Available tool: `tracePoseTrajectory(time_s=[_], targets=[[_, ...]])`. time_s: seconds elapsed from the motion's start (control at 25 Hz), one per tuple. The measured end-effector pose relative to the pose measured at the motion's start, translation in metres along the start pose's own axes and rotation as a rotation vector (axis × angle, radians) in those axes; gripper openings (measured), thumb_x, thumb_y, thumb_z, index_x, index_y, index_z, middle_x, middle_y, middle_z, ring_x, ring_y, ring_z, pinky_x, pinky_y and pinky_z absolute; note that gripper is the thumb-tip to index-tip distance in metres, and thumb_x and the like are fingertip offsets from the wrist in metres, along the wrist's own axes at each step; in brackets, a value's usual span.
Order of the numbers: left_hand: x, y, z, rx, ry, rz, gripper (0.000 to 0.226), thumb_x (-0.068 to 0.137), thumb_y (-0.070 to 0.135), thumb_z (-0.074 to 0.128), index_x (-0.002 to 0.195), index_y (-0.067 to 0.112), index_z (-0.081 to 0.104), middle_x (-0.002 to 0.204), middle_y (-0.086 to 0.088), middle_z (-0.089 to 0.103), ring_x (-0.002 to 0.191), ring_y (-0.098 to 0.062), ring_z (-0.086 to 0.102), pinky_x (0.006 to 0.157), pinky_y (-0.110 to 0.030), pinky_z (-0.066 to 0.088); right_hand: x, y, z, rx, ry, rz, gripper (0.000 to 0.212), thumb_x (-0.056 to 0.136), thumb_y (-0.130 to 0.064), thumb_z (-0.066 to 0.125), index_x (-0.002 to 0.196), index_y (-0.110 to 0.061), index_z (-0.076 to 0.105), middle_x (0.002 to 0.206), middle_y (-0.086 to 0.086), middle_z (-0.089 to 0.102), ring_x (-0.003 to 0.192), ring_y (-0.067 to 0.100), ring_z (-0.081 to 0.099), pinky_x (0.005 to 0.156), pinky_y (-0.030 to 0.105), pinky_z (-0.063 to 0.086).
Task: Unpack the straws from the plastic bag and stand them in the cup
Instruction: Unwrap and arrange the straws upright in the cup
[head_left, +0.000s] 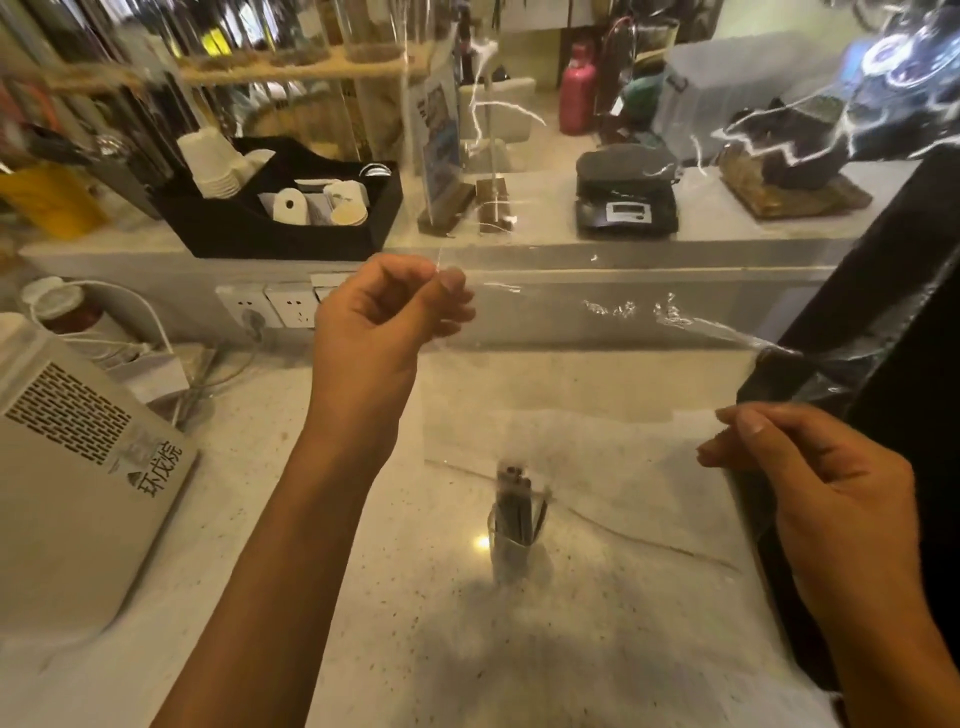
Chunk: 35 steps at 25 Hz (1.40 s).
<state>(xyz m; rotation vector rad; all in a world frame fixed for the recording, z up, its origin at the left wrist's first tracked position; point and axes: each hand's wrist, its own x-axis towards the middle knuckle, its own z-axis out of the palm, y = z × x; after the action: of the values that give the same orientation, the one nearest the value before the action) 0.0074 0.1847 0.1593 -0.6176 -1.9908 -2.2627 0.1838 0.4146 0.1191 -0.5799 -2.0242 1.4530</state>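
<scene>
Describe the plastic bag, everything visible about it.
The plastic bag is a clear, thin film sheet, glossy with creases. It is held up and stretched between both hands: the left hand pinches one upper corner, the right hand pinches the other side. It hangs above the counter, and the cup of dark straws shows through it. It looks empty.

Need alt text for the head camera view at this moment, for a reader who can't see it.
Two bare hands, left hand and right hand, hold a clear plastic bag stretched open above a speckled counter. Below it, dark straws stand in a small clear cup. A black organizer with paper cups sits on the ledge behind.
</scene>
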Motion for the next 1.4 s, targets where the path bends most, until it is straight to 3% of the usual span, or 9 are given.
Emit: tracePoseTrajectory(time_s=[0.36, 0.48, 0.64, 0.8, 0.96, 1.08, 1.16, 1.28, 1.4], targets=[[-0.037, -0.008, -0.074, 0.138, 0.216, -0.199, 0.014, 0.094, 0.028, 0.064, 0.086, 0.024, 0.074, 0.088, -0.006, 0.077, 0.085, -0.028, 0.075, 0.079, -0.040, 0.060, -0.012, 0.009, 0.059, 0.087, -0.254, 0.109, 0.023, 0.084, -0.048, 0.058, 0.093, -0.032, 0.072, 0.078, -0.012, 0.079, 0.075, 0.004, 0.075, 0.070, 0.021, 0.051], [-0.058, -0.012, -0.113, 0.198, 0.320, -0.257, 0.016, 0.095, 0.024, 0.066, 0.095, 0.008, 0.071, 0.088, -0.009, 0.077, 0.082, -0.027, 0.075, 0.077, -0.037, 0.062, -0.013, 0.017, 0.090, 0.119, -0.340, 0.108, 0.013, 0.095, -0.028, 0.065, 0.089, -0.032, 0.076, 0.078, -0.011, 0.079, 0.072, 0.005, 0.076, 0.069, 0.019, 0.053], [-0.088, -0.028, -0.172, 0.230, 0.477, -0.388, 0.014, 0.096, 0.016, 0.065, 0.100, 0.003, 0.069, 0.087, -0.014, 0.077, 0.076, -0.026, 0.074, 0.074, -0.040, 0.059, -0.024, 0.026, 0.147, 0.139, -0.549, 0.149, 0.023, 0.094, -0.014, 0.068, 0.087, -0.034, 0.077, 0.071, -0.005, 0.078, 0.062, 0.003, 0.073, 0.057, 0.011, 0.052], [-0.118, -0.060, -0.225, 0.161, 0.623, -0.508, 0.017, 0.098, 0.017, 0.061, 0.096, 0.007, 0.074, 0.082, -0.012, 0.076, 0.074, -0.025, 0.073, 0.071, -0.039, 0.059, -0.050, 0.048, 0.198, 0.133, -0.659, 0.284, 0.020, 0.095, -0.021, 0.065, 0.085, -0.033, 0.077, 0.073, 0.002, 0.079, 0.068, 0.015, 0.077, 0.067, 0.031, 0.057], [-0.131, -0.109, -0.275, 0.179, 0.641, -0.710, 0.018, 0.098, 0.023, 0.064, 0.095, 0.008, 0.073, 0.087, -0.014, 0.076, 0.076, -0.026, 0.074, 0.070, -0.037, 0.058, -0.075, 0.082, 0.249, 0.050, -0.662, 0.472, 0.024, 0.099, -0.017, 0.063, 0.081, -0.021, 0.078, 0.071, 0.005, 0.078, 0.065, 0.017, 0.077, 0.067, 0.033, 0.059], [-0.129, -0.146, -0.307, 0.199, 0.594, -0.892, 0.016, 0.097, 0.019, 0.063, 0.097, 0.006, 0.072, 0.088, -0.013, 0.076, 0.076, -0.024, 0.073, 0.075, -0.041, 0.057, -0.088, 0.105, 0.285, 0.024, -0.629, 0.649, 0.019, 0.095, -0.014, 0.067, 0.082, -0.004, 0.077, 0.075, 0.022, 0.075, 0.063, 0.023, 0.076, 0.068, 0.038, 0.058], [-0.127, -0.169, -0.323, 0.187, 0.565, -0.973, 0.014, 0.097, 0.017, 0.064, 0.096, 0.006, 0.072, 0.088, -0.013, 0.076, 0.076, -0.025, 0.071, 0.074, -0.040, 0.056, -0.096, 0.118, 0.303, -0.011, -0.611, 0.740, 0.020, 0.095, -0.014, 0.068, 0.084, 0.001, 0.075, 0.079, 0.025, 0.075, 0.061, 0.022, 0.075, 0.067, 0.037, 0.057], [-0.119, -0.200, -0.344, 0.149, 0.530, -1.074, 0.013, 0.096, 0.015, 0.064, 0.093, 0.004, 0.071, 0.085, -0.013, 0.074, 0.074, -0.026, 0.068, 0.066, -0.035, 0.054, -0.108, 0.132, 0.323, -0.078, -0.561, 0.850, 0.023, 0.094, -0.018, 0.070, 0.082, 0.001, 0.075, 0.078, 0.025, 0.073, 0.061, 0.025, 0.069, 0.065, 0.036, 0.053], [-0.108, -0.223, -0.355, 0.147, 0.485, -1.137, 0.016, 0.095, 0.014, 0.063, 0.087, 0.004, 0.072, 0.076, -0.013, 0.072, 0.063, -0.024, 0.064, 0.062, -0.033, 0.050, -0.115, 0.139, 0.335, -0.129, -0.447, 0.870, 0.021, 0.093, -0.017, 0.071, 0.075, -0.010, 0.081, 0.071, 0.010, 0.078, 0.056, 0.016, 0.071, 0.056, 0.026, 0.054]])
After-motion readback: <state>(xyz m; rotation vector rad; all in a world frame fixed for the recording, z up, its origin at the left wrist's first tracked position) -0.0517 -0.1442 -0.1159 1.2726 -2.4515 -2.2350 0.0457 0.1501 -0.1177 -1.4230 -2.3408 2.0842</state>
